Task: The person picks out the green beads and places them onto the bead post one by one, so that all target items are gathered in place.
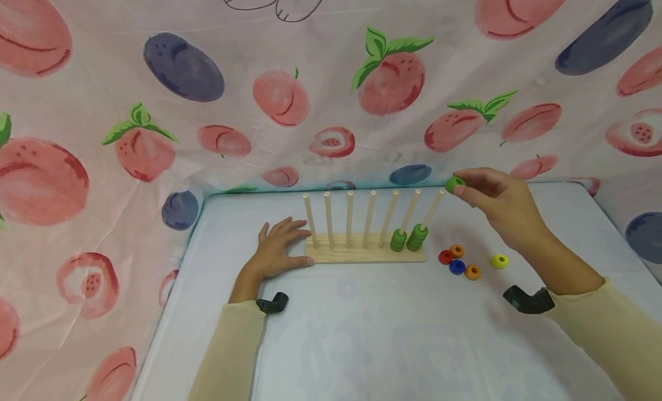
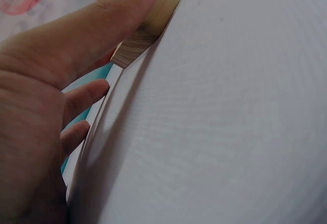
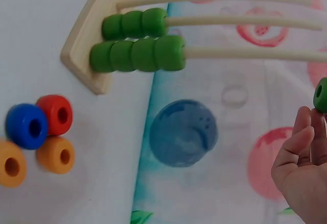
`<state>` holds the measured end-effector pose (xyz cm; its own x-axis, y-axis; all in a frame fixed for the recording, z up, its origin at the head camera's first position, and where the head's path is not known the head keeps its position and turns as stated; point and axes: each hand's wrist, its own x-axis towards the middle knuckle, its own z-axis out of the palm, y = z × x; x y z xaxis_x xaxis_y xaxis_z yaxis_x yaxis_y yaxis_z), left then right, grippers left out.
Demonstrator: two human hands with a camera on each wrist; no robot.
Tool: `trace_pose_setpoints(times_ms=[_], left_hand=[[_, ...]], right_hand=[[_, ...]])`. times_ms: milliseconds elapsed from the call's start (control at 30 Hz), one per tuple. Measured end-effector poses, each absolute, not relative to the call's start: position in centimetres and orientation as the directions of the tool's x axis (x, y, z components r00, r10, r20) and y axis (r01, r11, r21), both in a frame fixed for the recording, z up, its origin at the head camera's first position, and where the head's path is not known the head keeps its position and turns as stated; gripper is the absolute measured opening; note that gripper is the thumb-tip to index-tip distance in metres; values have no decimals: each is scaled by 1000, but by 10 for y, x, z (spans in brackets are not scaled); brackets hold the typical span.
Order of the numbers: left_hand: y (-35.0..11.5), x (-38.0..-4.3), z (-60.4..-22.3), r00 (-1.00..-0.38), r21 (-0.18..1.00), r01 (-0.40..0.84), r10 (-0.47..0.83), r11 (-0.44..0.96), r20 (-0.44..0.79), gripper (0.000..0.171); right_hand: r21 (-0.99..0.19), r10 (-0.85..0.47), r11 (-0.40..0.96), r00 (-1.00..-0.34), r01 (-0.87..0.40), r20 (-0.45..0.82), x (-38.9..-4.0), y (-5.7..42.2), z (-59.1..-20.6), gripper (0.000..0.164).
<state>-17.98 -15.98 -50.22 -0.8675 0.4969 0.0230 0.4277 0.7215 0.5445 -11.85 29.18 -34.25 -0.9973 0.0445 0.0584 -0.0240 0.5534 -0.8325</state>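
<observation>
A wooden peg rack [image 1: 362,255] with a row of upright pegs stands on the table. My left hand [image 1: 277,250] grips its left end, thumb on the base and forefinger towards the back. In the left wrist view the thumb [image 2: 102,24] lies over the base's corner, the other fingers spread beyond it. My right hand [image 1: 512,208] pinches a green bead [image 1: 454,185] between thumb and fingertips, raised just right of the rightmost peg's top. Green beads are stacked on the two rightmost pegs: three on the inner stack [image 3: 134,24], several on the outer stack [image 3: 138,54].
Right of the rack lie a red bead [image 1: 445,257], a blue bead [image 1: 457,267] and two orange beads [image 1: 473,272] close together. A yellow bead [image 1: 499,261] lies apart, farther right. Behind the white table [image 1: 362,332] hangs a fruit-print cloth [image 1: 331,102].
</observation>
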Motion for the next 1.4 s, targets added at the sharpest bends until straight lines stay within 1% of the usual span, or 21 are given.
trace_pose_setpoints(times_ms=[200, 333, 567, 800, 1000, 1200, 1400], left_hand=[[-161, -180, -504, -866, 540, 429, 499, 724, 20, 70], [-161, -180, -506, -866, 538, 432, 500, 724, 22, 70], [-161, -179, -505, -867, 537, 428, 498, 727, 18, 71], [-161, -179, -505, -867, 537, 427, 498, 728, 15, 70], [-161, -179, -503, -865, 541, 431, 502, 722, 20, 71], [-160, -179, -502, -864, 540, 434, 503, 721, 21, 71], [-160, -179, -501, -865, 541, 430, 502, 722, 17, 70]], right_hand=[[-865, 32, 496, -993, -80, 111, -115, 284, -333, 40], [-870, 19, 482, -991, -106, 131, -113, 278, -327, 37], [-872, 14, 481, -994, -89, 110, -114, 275, -327, 39], [-881, -19, 460, -993, -114, 118, -116, 273, -328, 37], [-883, -35, 458, -995, -99, 93, -117, 271, -330, 38], [-880, -55, 466, -996, -90, 73, -118, 271, -333, 36], [-864, -48, 497, -997, -81, 65, -119, 271, -337, 36]])
